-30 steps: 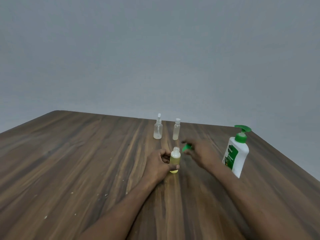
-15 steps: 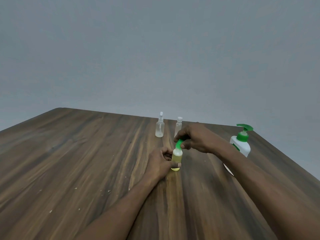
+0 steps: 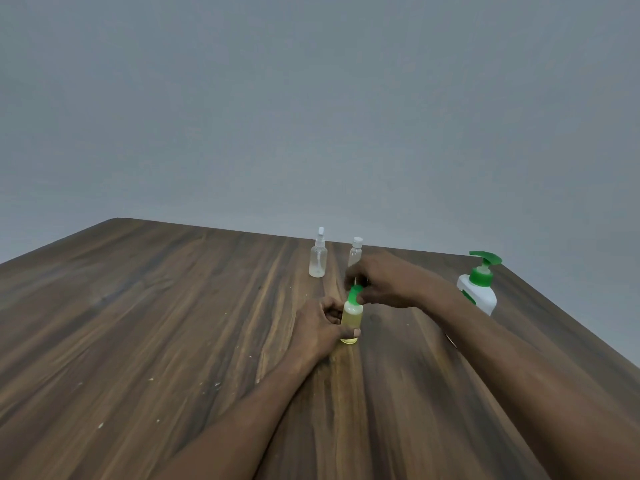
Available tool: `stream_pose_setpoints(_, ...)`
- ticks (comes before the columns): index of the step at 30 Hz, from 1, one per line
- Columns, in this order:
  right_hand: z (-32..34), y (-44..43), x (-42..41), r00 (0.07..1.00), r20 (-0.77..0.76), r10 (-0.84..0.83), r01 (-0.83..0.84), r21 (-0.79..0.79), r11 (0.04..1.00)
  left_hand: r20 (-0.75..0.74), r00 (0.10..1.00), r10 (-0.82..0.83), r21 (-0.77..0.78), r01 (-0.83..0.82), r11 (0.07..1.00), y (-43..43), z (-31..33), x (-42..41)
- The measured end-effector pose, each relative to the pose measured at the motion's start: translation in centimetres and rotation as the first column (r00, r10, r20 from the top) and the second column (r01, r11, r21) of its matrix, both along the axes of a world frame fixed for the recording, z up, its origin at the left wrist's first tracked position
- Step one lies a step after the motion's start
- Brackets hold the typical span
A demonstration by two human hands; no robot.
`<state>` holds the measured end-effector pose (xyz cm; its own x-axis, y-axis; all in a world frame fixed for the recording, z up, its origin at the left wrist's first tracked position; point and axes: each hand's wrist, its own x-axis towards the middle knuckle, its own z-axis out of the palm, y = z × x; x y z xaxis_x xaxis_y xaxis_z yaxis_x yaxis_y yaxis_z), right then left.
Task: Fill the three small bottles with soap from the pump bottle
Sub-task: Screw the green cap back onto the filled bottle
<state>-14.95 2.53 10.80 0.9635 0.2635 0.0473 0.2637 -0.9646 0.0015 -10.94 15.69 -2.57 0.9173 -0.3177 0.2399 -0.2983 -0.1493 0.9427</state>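
A small bottle (image 3: 352, 318) holding yellowish soap stands upright on the wooden table (image 3: 173, 323), near its middle. My left hand (image 3: 317, 327) grips its body from the left. My right hand (image 3: 384, 280) pinches the green cap (image 3: 354, 294) sitting on the bottle's neck. Two more small clear bottles stand behind: a spray-top bottle (image 3: 318, 256) and a white-capped bottle (image 3: 355, 252), the latter partly hidden by my right hand. The white pump bottle (image 3: 479, 289) with a green pump stands at the right, its lower part behind my right forearm.
The table's far edge runs just behind the two clear bottles, and its right edge slants down past the pump bottle. A plain grey wall fills the background. Small pale specks lie on the wood at the front left.
My right hand brought the green cap from beside the bottle onto its neck and now holds it there. The left hand has kept its grip on the bottle.
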Motion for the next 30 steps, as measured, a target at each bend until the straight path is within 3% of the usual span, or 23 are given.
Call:
stream_pose_setpoints(4, -0.3, 0.0, 0.3, 0.999, 0.001, -0.052, 0.052, 0.039, 0.998, 0.003, 1.000, -0.005, -0.007, 0.005, 1.000, 0.0, -0.1, 0.1)
stream_pose_setpoints(8, -1.0, 0.4, 0.6, 0.983, 0.171, -0.071, 0.091, -0.112, 0.990, 0.023, 1.000, -0.004, -0.004, 0.005, 1.000, 0.1, 0.0, 0.0)
stream_pose_setpoints(14, -1.2, 0.0, 0.6, 0.999, 0.049, 0.005, -0.004, -0.023, 1.000, 0.006, 1.000, 0.001, -0.019, -0.001, 1.000, 0.0, -0.2, 0.1)
stream_pose_setpoints(18, -2.0, 0.4, 1.0, 0.960, 0.242, -0.140, 0.176, -0.133, 0.975, 0.035, 0.999, -0.008, -0.011, 0.008, 1.000, 0.0, -0.2, 0.2)
stream_pose_setpoints(23, -1.3, 0.0, 0.4, 0.995, 0.092, 0.041, -0.034, -0.073, 0.997, 0.008, 1.000, 0.001, -0.013, -0.001, 1.000, -0.1, -0.2, 0.2)
stream_pose_setpoints(25, -1.2, 0.2, 0.3, 0.994, 0.102, 0.026, -0.019, -0.069, 0.997, 0.001, 1.000, -0.001, -0.012, 0.001, 1.000, -0.1, -0.2, 0.3)
stream_pose_setpoints(28, -1.6, 0.7, 0.4, 0.978, 0.172, -0.117, 0.135, -0.095, 0.986, 0.017, 1.000, -0.002, -0.009, 0.002, 1.000, 0.0, -0.3, 0.4)
stream_pose_setpoints(30, -1.7, 0.7, 0.2, 0.970, 0.219, -0.107, 0.130, -0.094, 0.987, 0.028, 1.000, 0.001, -0.006, -0.001, 1.000, 0.0, -0.3, 0.3)
